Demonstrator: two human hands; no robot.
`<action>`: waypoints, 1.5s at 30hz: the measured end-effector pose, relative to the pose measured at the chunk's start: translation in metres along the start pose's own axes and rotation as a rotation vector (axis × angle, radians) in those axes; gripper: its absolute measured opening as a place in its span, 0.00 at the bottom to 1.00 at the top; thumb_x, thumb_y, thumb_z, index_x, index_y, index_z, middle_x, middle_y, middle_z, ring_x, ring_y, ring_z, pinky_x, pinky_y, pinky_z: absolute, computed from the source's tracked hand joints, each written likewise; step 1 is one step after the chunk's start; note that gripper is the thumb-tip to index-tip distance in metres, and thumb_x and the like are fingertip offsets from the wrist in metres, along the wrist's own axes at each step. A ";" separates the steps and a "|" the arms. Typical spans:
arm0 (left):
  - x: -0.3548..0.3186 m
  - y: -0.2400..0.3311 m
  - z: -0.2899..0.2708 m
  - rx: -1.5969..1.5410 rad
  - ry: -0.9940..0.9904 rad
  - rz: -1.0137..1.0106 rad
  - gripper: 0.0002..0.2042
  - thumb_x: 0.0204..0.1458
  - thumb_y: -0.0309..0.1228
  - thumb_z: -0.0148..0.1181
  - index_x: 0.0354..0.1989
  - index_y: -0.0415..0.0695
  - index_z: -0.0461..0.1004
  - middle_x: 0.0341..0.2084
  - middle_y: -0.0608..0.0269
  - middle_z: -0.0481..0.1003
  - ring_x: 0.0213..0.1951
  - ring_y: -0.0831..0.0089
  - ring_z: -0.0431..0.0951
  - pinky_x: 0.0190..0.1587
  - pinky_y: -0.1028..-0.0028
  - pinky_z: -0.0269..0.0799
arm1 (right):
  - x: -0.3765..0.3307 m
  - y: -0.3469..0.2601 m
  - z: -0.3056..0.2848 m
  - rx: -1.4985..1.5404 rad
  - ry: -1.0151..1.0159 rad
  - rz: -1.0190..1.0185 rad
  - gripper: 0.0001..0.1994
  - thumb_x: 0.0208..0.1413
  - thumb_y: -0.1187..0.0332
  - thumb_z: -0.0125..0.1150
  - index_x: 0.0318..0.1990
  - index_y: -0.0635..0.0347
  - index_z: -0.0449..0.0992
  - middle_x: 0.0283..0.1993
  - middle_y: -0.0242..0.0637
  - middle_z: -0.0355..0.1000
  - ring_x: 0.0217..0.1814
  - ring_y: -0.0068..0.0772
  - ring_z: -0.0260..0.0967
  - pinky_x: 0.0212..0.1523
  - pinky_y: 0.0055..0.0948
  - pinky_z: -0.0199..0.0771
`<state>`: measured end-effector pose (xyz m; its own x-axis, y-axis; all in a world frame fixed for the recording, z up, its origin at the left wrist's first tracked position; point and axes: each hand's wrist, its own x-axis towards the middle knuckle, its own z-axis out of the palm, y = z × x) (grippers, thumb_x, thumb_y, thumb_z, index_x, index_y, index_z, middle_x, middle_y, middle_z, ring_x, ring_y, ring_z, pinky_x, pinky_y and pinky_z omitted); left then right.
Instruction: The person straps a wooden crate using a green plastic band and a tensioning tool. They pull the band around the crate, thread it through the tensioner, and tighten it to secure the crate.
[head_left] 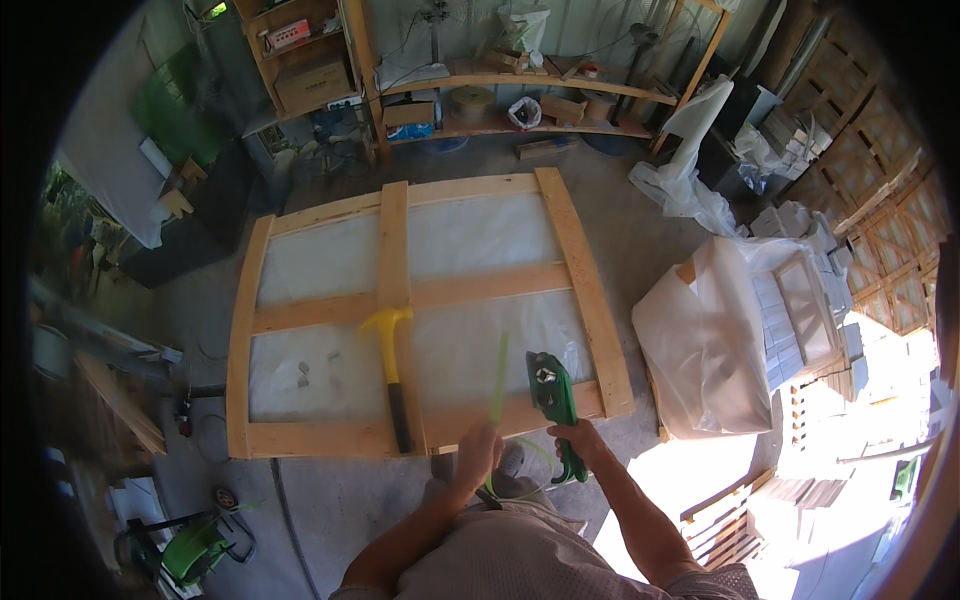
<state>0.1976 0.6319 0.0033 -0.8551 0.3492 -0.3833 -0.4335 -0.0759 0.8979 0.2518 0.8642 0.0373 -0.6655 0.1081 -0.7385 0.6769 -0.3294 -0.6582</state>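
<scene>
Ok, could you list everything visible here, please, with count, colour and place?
Wooden frame: 1, pale brown, centre
Sheeting: count unclear, white, inside frame
Hammer: 1, yellow and black, on frame
Handheld tool: 1, green, lower centre
Strap: 1, light green, lower centre
Wrapped stack: 1, white, right
Shelves: several, brown, back
Cardboard boxes: several, brown, on shelves
Wheeled cart: 1, green, lower left
Pallets: several, brown, right
Clutter: uncountable, mixed, edges
Left hand: 1, bare, on strap
Right hand: 1, bare, on tool
</scene>
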 end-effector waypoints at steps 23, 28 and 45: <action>-0.009 -0.009 -0.011 0.552 0.129 0.083 0.10 0.59 0.34 0.50 0.29 0.42 0.69 0.17 0.53 0.71 0.24 0.52 0.75 0.27 0.57 0.67 | -0.024 0.043 0.039 -0.277 0.139 -0.066 0.13 0.48 0.69 0.66 0.38 0.66 0.74 0.22 0.34 0.70 0.20 0.25 0.68 0.21 0.27 0.72; 0.010 -0.035 -0.012 0.719 0.250 0.423 0.13 0.57 0.34 0.51 0.25 0.39 0.70 0.13 0.58 0.69 0.17 0.67 0.72 0.23 0.67 0.65 | -0.013 0.056 0.035 -0.378 0.193 -0.084 0.13 0.47 0.69 0.65 0.39 0.67 0.73 0.22 0.33 0.70 0.20 0.24 0.68 0.21 0.27 0.72; 0.043 -0.028 -0.009 0.770 0.233 0.241 0.14 0.56 0.36 0.51 0.28 0.35 0.70 0.20 0.42 0.69 0.26 0.47 0.73 0.30 0.57 0.65 | -0.019 0.051 0.049 -0.656 0.184 -0.132 0.13 0.46 0.67 0.64 0.34 0.69 0.73 0.22 0.36 0.72 0.19 0.27 0.71 0.21 0.29 0.72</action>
<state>0.1704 0.6403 -0.0403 -0.9730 0.1966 -0.1212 0.0114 0.5649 0.8251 0.2833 0.7992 0.0245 -0.7306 0.2846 -0.6206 0.6826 0.3261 -0.6540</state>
